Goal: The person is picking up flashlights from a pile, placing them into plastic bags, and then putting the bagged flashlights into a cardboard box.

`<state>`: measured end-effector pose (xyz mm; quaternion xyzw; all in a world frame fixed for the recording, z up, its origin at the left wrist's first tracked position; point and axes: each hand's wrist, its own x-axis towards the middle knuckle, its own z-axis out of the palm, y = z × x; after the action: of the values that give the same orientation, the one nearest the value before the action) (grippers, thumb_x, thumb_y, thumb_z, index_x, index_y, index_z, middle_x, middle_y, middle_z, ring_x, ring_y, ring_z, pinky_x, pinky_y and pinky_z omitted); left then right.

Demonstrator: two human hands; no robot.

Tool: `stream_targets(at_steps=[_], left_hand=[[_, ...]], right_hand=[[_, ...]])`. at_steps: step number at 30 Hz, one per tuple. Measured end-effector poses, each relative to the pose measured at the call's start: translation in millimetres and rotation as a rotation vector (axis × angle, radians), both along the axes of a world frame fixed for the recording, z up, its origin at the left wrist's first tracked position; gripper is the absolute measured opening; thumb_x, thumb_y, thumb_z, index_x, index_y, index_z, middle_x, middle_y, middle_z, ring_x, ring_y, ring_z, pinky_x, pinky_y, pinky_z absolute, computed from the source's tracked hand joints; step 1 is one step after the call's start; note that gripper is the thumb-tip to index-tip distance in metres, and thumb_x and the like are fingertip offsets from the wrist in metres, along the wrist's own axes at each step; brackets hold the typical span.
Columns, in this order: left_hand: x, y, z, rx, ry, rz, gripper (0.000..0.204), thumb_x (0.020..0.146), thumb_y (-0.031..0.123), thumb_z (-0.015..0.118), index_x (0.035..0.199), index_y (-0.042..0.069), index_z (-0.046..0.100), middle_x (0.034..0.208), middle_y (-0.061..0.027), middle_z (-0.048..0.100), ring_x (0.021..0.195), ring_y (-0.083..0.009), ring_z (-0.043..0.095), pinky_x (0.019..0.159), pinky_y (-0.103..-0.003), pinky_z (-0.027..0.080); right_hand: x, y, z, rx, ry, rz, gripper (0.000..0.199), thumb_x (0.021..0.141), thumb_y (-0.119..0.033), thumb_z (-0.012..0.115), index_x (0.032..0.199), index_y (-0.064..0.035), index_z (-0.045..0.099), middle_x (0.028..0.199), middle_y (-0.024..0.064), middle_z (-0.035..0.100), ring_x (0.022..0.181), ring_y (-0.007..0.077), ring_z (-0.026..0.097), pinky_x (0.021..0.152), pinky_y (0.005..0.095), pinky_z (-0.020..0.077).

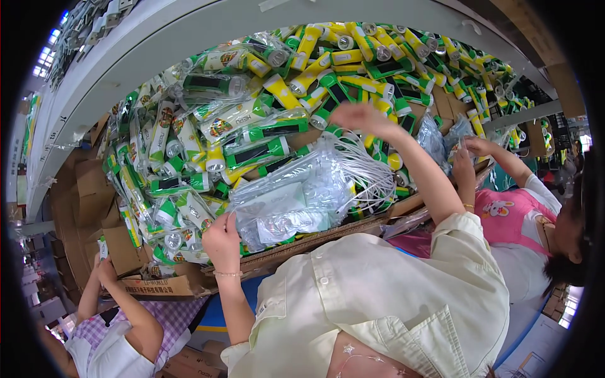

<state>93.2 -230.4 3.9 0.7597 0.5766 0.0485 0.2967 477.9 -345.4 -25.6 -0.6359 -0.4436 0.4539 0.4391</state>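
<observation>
My left hand pinches the near left corner of a clear plastic bag, part of a pile of clear bags in front of me. Beyond the pile, my right hand hangs over loose yellow and green flashlights. Motion smears its fingers, so their grip and anything in them cannot be made out. A bundle of white cables lies beside the bags, under my right forearm. To the left are heaped flashlights in clear bags, green and white with dark panels.
A large cardboard box holds the heap, its near edge running before my body. A grey metal beam arches across the far side. One co-worker's hands hold a small item at left; another's hands handle clear bags at right.
</observation>
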Motion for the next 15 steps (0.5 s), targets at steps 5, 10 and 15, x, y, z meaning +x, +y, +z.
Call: stream_targets(at_steps=[5,10,15], left_hand=[[11.2,-6.0,-8.9,0.377,-0.01,-0.136,0.016,0.083,0.019,0.06,0.091,0.008,0.07,0.08,-0.0148,0.063,0.073,-0.0339,0.062,0.062,-0.041,0.05],[9.2,3.7,-13.2,0.336,0.255,-0.137,0.02,0.088,0.025,0.055,0.091,0.009,0.068,0.072,-0.0155,0.064,0.063,-0.0375,0.061,0.061,-0.046,0.049],[5.4,-2.2,-6.6,0.236,0.021,-0.103,0.039,0.088,0.032,0.055,0.067,0.001,0.063,0.056,-0.0181,0.057,0.055,-0.0344,0.058,0.052,-0.04,0.044]], right_hand=[[73.6,40.3,-70.7,-0.546,-0.86,-0.353,0.057,0.08,-0.053,0.06,0.111,-0.0055,0.062,0.105,0.0121,0.065,0.099,0.0275,0.061,0.083,0.0362,0.0475],[67.3,33.0,-72.9,-0.416,-0.746,-0.199,0.058,0.077,-0.057,0.06,0.095,-0.0023,0.063,0.094,0.0143,0.066,0.086,0.0278,0.065,0.074,0.039,0.0499],[-36.0,17.8,13.6,0.214,-0.096,-0.39,0.037,0.083,-0.025,0.067,0.109,-0.0017,0.053,0.095,0.0098,0.066,0.07,0.0182,0.065,0.064,0.0325,0.0517]])
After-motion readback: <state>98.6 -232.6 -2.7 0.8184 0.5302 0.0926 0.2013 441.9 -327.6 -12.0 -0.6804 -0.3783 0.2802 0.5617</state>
